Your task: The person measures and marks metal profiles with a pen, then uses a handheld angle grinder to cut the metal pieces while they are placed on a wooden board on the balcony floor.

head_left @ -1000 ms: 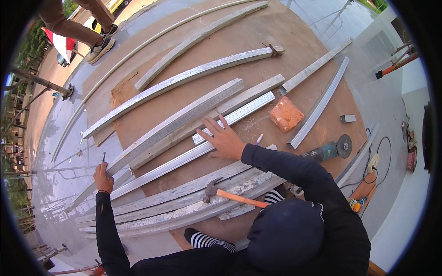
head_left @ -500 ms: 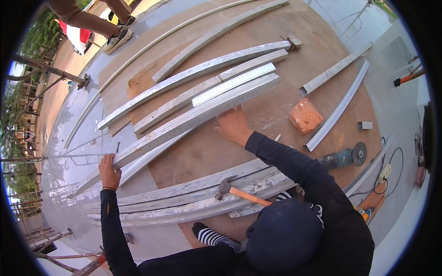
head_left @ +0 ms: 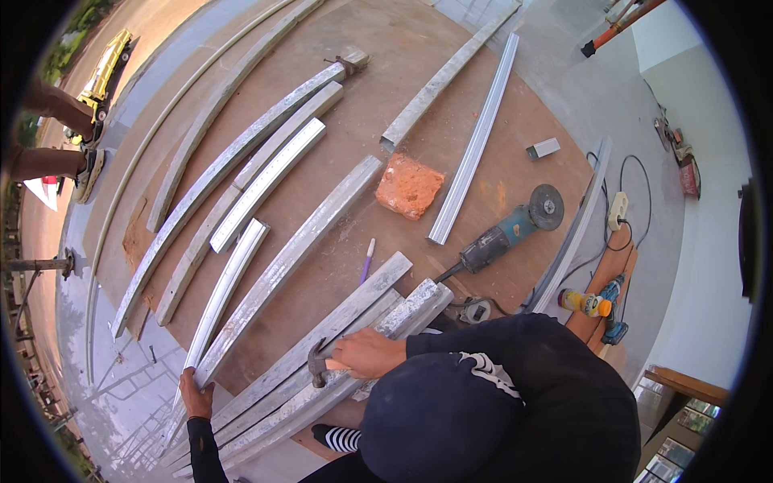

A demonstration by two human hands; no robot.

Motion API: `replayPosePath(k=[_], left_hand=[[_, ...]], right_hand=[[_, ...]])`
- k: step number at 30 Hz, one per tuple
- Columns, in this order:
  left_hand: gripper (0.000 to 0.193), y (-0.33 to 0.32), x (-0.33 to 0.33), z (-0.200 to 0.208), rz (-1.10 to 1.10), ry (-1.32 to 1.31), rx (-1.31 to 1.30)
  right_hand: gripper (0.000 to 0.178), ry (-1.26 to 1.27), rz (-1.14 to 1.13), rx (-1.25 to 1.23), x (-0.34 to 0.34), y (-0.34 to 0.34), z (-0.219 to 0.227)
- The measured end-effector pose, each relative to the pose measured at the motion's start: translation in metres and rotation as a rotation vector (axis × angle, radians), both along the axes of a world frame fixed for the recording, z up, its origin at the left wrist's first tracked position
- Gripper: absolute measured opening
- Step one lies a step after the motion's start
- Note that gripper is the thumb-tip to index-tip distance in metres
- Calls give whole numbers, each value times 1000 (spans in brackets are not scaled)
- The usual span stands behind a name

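My right hand [head_left: 370,352] is closed round a claw hammer [head_left: 317,364], gripping its orange-brown handle close to the dark head. It is over a bundle of long grey metal bars [head_left: 322,342] lying near me. At the left, my left hand [head_left: 197,394] grips the near end of a long, scuffed grey metal bar [head_left: 290,262], which rests slanting on the brown board. A narrower shiny metal channel [head_left: 228,291] lies along that bar's left side, its near end by my left fingers. Part of the hammer handle is hidden under my right hand.
Beyond lie more metal bars [head_left: 233,165], an orange brick chunk [head_left: 409,187] and a ribbed metal strip [head_left: 475,141]. At right are an angle grinder [head_left: 511,229], a power strip [head_left: 617,211], a cordless drill [head_left: 616,310] and a yellow-capped bottle [head_left: 584,303]. Another person's legs [head_left: 60,137] stand far left.
The view has turned to the right. My right hand has come back from over the long bar and taken hold of the hammer. The long bar now lies farther from the ruler-marked strip.
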State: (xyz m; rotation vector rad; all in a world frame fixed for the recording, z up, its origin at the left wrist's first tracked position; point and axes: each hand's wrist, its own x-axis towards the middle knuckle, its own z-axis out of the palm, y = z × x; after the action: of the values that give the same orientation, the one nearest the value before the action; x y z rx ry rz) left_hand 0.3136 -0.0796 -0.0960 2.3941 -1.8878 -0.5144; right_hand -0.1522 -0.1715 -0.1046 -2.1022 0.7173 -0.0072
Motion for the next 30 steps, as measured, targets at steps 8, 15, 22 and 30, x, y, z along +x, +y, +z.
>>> replayPosePath(k=[8, 15, 22, 30], left_hand=[[46, -7, -5, 20, -81, 41, -18], [45, -11, -33, -18, -40, -3, 96], [39, -42, -69, -21, -157, -227, 118], [57, -162, -214, -17, -244, 85, -107]], right_hand=[[26, -311, -299, 527, -38, -50, 49], [20, -523, -654, 890, -61, -75, 59], [31, -663, -789, 990, -52, -86, 60], [27, -495, -817, 855, -68, -93, 47]])
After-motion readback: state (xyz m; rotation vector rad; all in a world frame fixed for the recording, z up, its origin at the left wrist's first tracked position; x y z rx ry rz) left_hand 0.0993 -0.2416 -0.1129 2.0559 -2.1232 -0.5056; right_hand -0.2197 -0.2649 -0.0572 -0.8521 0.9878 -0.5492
